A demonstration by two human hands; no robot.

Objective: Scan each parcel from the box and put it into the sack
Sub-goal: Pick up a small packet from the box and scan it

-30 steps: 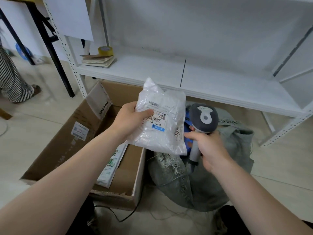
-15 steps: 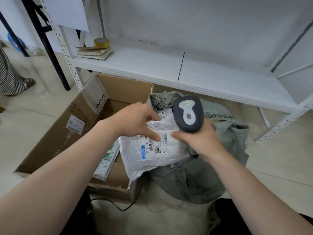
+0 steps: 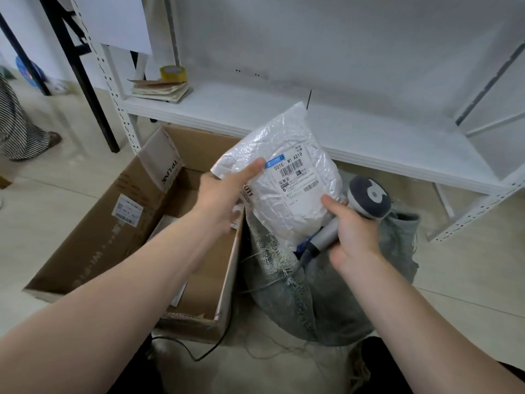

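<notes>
You hold the white plastic mailer (image 3: pixel 287 194) upright above the right wall of the open cardboard box (image 3: pixel 93 231). Its barcode label faces you and your left hand (image 3: pixel 224 191) pinches its left edge. The grey woven sack (image 3: pixel 326 302) slumps open against the box's right side. Over the sack, your right hand (image 3: pixel 352 231) grips the barcode scanner (image 3: pixel 369 200).

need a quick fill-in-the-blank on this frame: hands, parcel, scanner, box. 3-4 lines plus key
1. The right hand grips the scanner by its ____.
2. The left hand holds a parcel wrapped in ____ plastic.
3. The cardboard box stands to the ____ of the grey sack.
4. The tape roll sits on the white ____.
Missing words: handle; white; left; shelf.
</notes>
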